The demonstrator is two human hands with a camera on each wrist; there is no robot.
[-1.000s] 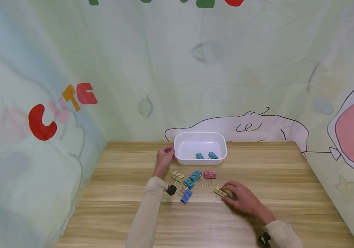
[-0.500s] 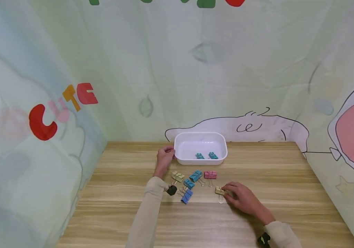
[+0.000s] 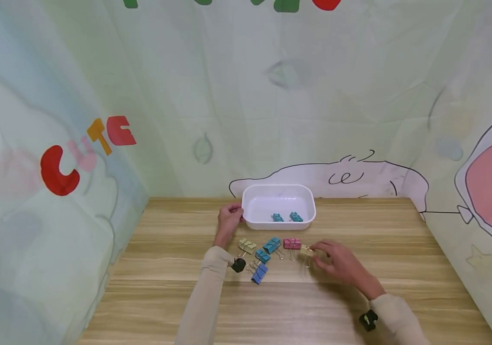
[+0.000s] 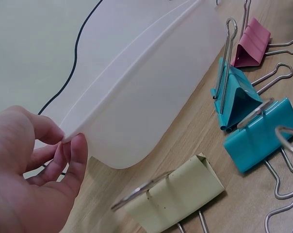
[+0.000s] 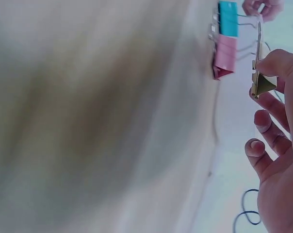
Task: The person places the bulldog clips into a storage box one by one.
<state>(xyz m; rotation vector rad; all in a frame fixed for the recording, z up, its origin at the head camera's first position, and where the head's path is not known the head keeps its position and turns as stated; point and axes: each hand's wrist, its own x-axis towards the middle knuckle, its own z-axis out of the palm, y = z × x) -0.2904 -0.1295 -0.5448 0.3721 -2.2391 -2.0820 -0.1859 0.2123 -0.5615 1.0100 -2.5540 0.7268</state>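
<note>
My left hand [image 3: 228, 221] pinches the left rim of a white plastic tub [image 3: 278, 224] between thumb and fingers, as the left wrist view shows up close. My right hand [image 3: 339, 261] holds a pale yellow binder clip [image 3: 306, 251] by thumb and index finger, its other fingers loosely bent. That clip overlaps the right side of a pink binder clip [image 3: 291, 244] in the head view. Left of the pink one lie a large teal binder clip [image 3: 272, 245], a smaller teal binder clip [image 3: 263, 256], a blue binder clip [image 3: 259, 273] and another pale yellow binder clip [image 4: 175, 196].
Two small teal binder clips [image 3: 296, 217] lie inside the tub near its front wall. The wood-grain table [image 3: 177, 230] meets a printed fabric backdrop [image 3: 202, 96] right behind the tub. The left forearm crosses the table beside the loose clips.
My right hand has lifted the pale yellow clip and carried it away from me, towards the pink clip. The left hand and the tub have stayed where they were.
</note>
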